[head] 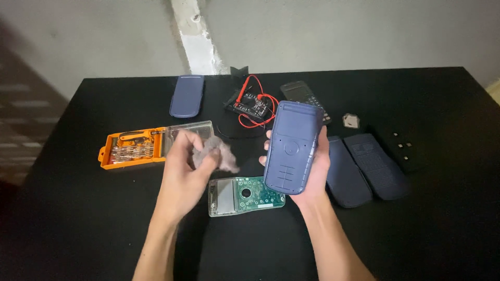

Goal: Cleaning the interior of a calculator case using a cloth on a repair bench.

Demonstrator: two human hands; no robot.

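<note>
A blue plastic back cover (292,148) of a calculator is held upright in the right hand (312,166), fingers wrapped round its edges so the grip is closed on it, directly above the circuit board (245,195). A crumpled grey cloth (216,155) is pinched in the left hand (182,171), thumb and fingers pressed together on it, just left of the cover and not seen touching it. The circuit board, green with a clear frame and a grey display, is laid flat on the black counter (78,218) between the two wrists. Left of the board an orange screwdriver bit case (140,148) is seen with its clear lid open. Behind the board a multimeter with red leads (252,104) is placed, and further left of that a blue cover (187,96). A dark calculator (302,93) lies behind the held cover. Right of the board two dark blue covers (364,169) are laid side by side, with small dark parts (403,148) beyond them. Judged progress: the unit is already opened and its board removed; wiping of the cover appears under way or about to start, reassembly not yet done.
</note>
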